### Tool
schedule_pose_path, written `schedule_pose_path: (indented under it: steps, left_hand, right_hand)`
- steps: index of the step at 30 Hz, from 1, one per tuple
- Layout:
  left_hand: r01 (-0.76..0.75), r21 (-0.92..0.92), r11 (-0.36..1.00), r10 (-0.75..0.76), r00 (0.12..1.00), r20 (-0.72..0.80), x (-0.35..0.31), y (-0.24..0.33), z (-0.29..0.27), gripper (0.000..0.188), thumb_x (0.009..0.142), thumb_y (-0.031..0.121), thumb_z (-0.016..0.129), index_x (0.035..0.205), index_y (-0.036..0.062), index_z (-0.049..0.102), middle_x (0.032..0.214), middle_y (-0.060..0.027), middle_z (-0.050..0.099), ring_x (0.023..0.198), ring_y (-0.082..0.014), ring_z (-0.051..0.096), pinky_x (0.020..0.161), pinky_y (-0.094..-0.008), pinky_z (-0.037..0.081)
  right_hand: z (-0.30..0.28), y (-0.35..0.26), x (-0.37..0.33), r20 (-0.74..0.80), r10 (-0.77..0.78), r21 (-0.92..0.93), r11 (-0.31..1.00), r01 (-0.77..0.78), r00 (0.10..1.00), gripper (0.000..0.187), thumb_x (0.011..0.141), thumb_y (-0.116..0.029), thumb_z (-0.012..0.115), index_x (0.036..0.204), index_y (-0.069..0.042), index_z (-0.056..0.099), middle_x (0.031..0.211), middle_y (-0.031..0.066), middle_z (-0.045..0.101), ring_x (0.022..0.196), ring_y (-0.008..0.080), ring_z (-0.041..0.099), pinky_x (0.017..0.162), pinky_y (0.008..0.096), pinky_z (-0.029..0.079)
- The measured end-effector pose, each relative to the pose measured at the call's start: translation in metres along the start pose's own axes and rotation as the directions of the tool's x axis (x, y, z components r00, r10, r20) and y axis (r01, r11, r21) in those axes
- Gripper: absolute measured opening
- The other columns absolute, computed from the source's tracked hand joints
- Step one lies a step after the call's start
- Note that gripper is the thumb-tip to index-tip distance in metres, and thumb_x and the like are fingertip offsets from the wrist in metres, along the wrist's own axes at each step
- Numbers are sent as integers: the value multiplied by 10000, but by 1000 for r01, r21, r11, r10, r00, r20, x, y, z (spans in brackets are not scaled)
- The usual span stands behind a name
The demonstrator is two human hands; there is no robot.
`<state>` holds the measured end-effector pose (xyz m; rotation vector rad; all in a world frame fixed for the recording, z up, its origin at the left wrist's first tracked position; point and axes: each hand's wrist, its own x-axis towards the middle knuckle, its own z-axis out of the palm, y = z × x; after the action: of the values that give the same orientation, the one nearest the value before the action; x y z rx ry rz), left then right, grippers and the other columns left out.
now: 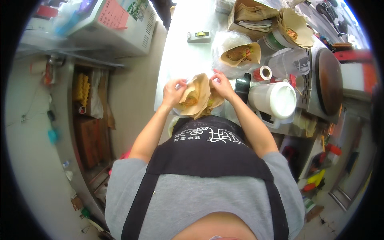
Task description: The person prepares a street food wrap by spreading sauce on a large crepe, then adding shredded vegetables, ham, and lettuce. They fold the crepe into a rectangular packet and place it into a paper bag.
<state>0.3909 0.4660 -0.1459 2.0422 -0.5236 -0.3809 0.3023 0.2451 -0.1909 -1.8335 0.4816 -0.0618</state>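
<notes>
Close to my apron at the counter's near edge, brown paper bags (197, 89) with food in them stand with their mouths open. My left hand (174, 93) is closed, thumb and fingers pinching the left edge of the paper. On the other side, my right hand (223, 85) pinches the paper's upper right edge. Folded, browned food shows inside the bags, partly covered by paper. Just beyond my right hand, another filled paper bag (239, 55) lies on a clear plastic bag (219, 45).
A tape dispenser (199, 37) sits farther up the steel counter (176, 52). To the right stand a white lidded jug (275, 100), a red-and-white roll (262, 73), a clear container (289, 63) and a round griddle (330, 82). Stacked paper bags (254, 14) fill a box at the back.
</notes>
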Motion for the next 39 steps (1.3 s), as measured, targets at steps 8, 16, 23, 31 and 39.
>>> schedule_pose_path:
  steps: [8, 16, 23, 31, 39]
  left_hand:
    - [41, -123, 992, -37, 999, 34, 5, -4, 5, 204, 807, 56, 649, 999, -1, 613, 848, -46, 667, 802, -123, 621, 758, -265, 499]
    - [-174, 345, 922, 212, 974, -74, 10, -1, 1, 400, 708, 89, 692, 1093, 69, 585, 1001, -109, 559, 839, -233, 584, 710, -342, 498]
    - [-35, 423, 906, 108, 983, -149, -11, -10, -2, 367, 719, 112, 661, 1075, 85, 575, 904, -122, 589, 850, -330, 579, 778, -410, 459]
    - [522, 102, 847, -492, 842, -221, -57, -16, -3, 471, 727, 361, 729, 1056, 49, 601, 845, -105, 653, 780, -182, 627, 695, -322, 492]
    - [518, -518, 681, -609, 793, -7, -130, 2, 1, 558, 809, 143, 704, 1260, 10, 404, 968, -107, 613, 855, -134, 610, 692, -278, 521]
  right_hand:
    - [2, -19, 37, 212, 403, -85, 915, -394, 890, 232, 809, -191, 612, 991, -55, 657, 1099, 131, 625, 977, 261, 604, 813, 369, 472]
    - [-9, -58, 3, -119, -222, -243, 952, 189, 968, 162, 847, -155, 570, 958, -40, 599, 818, 144, 617, 762, 305, 597, 707, 393, 456]
    - [-34, -130, -41, 323, -60, 388, 919, -74, 944, 158, 923, -151, 524, 986, -17, 581, 719, -26, 519, 656, 45, 466, 591, 202, 402]
    - [-52, -158, -28, 325, 64, -291, 956, 36, 944, 296, 899, -321, 544, 1099, -122, 631, 697, 93, 633, 710, 238, 634, 686, 374, 475]
    - [-74, -142, -38, 537, -161, -375, 834, 405, 828, 679, 764, -364, 686, 1335, -104, 428, 960, 228, 633, 929, 346, 610, 831, 412, 458]
